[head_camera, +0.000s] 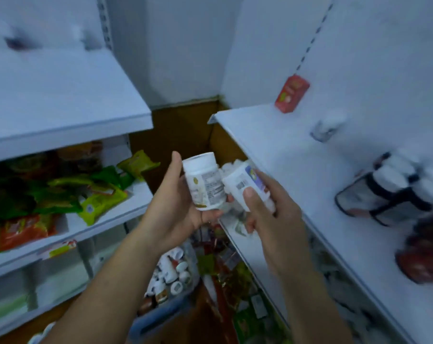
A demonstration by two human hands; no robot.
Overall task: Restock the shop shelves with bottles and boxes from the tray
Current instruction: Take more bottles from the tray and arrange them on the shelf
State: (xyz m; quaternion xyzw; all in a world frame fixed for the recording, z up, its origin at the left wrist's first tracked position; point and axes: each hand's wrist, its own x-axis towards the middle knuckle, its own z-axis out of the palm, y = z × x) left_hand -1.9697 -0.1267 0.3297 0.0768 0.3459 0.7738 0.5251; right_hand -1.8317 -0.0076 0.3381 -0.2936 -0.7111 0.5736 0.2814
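White shop shelving meets in a corner over a brown floor, where a blue-rimmed tray (160, 316) sits low between the two units. The tray holds a jumble of small white bottles (170, 271), some lying on their sides, with a few brown ones at its near end.

Directly above the tray, your left hand (183, 214) cradles a white bottle (205, 184). Your thumb runs up its left side, your fingers curl beneath it, and its white cap points up. Just to its right, your right hand (277, 219) grips a second bottle (245, 184) with a purple label. This one tilts top-left, and your thumb presses beside its barcode. The two bottles appear to touch.

Up and right of the tray, the right shelf (297, 170) carries a red box (292, 96) standing against the back wall. Nearer you on that shelf, blurred white bottles (394, 184) stand in what looks like a clear holder with dark bands. The blur hides how many there are.

Up and left of the tray, the left shelf (106, 217) is heaped with green and orange packets (98, 199). One green packet hangs over the shelf's right end. Right of the tray, down low, lie more red and green packets (225, 269), too blurred to make out.
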